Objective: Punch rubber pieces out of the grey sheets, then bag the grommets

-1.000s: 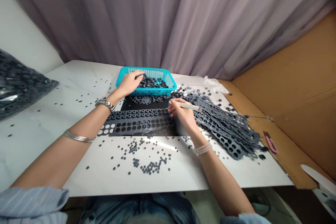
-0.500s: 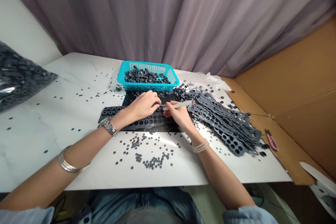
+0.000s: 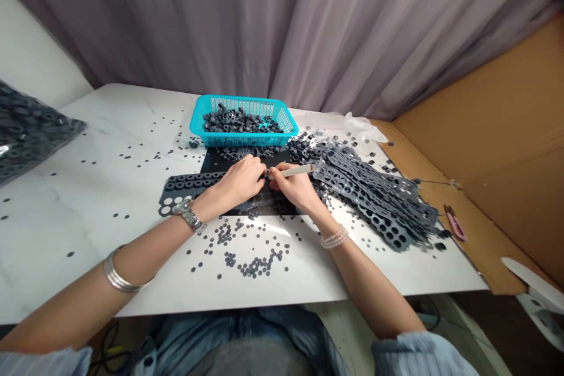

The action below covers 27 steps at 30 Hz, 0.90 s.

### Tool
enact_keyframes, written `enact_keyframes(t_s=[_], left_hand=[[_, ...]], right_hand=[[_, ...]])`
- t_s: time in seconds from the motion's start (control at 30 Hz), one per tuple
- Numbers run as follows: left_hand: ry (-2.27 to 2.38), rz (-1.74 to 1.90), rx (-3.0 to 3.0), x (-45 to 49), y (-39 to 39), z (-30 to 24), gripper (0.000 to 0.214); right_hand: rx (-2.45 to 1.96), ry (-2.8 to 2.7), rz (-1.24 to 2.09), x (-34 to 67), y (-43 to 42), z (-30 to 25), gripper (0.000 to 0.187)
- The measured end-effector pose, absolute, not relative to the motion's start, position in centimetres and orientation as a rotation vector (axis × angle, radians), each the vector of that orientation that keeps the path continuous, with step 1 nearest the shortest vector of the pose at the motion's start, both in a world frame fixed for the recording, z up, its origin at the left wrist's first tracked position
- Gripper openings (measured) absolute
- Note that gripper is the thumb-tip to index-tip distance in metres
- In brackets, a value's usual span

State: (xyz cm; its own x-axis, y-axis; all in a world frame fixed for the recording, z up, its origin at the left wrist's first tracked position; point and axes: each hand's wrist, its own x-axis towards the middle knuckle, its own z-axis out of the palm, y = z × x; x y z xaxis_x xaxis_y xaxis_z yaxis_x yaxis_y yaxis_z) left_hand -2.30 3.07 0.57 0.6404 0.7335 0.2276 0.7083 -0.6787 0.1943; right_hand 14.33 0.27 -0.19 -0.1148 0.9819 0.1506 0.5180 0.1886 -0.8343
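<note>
One white tool (image 3: pixel 298 170), any print unreadable, occupies the right grip (image 3: pixel 296 189).

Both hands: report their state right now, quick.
Left hand: fingers curled at the perforated dark strip; whether it grips anything cannot be told.
Right hand: closed, holding a white pen-like tool.

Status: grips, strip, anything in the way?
Right grip holding white pen-like tool. Left grip over dark strip, hold unclear. Loose discs scattered nearside; teal basket behind.
</note>
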Motion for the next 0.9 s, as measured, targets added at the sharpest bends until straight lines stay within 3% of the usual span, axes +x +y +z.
enact_keyframes(t_s=[0.9], left_hand=[[1.197,0.731,2.566,-2.7,2.8,-0.3,0.016]], right_hand=[[-1.506,-1.761,0.679,13.7,-0.5,0.4,0.029]])
